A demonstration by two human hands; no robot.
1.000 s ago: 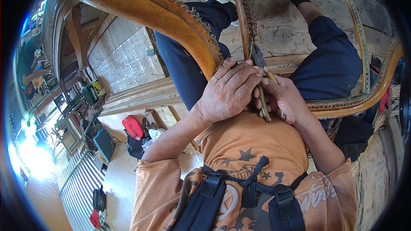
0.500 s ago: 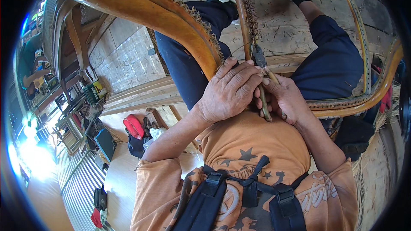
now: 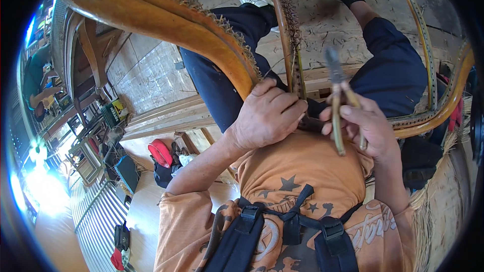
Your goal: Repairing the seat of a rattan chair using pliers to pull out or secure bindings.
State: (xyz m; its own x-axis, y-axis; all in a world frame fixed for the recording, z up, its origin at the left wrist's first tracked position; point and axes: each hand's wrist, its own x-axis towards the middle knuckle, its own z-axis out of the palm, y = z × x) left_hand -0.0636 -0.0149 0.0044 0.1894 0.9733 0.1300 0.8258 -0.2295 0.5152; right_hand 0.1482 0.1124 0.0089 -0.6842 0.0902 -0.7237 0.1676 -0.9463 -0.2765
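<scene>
A wooden chair frame (image 3: 201, 24), varnished orange-brown, lies across my lap. Cut cane ends bristle along its left rail, and small holes line its bare edges. My left hand (image 3: 267, 113) is closed over the frame's near corner, where the left rail meets a narrow middle rail (image 3: 283, 24). Its palm side is hidden, so a strand under the fingers cannot be ruled out. In my right hand (image 3: 373, 125) is a pair of pliers (image 3: 337, 75) with dark jaws and yellowish handles. The pliers point away from me, raised right of the middle rail and apart from it.
Cane scraps litter the plank floor (image 3: 322, 35) around my shoes. Wooden beams (image 3: 161, 113) run at the left, near a red bag (image 3: 160, 152). More furniture frames (image 3: 85, 45) stand far left, where another person (image 3: 38, 83) is at work. Loose cane strands (image 3: 428, 221) lie at the right.
The pliers have moved right and toward me, away from the middle rail and my left hand. My left fingers have curled in at the frame's corner. The two hands are now apart.
</scene>
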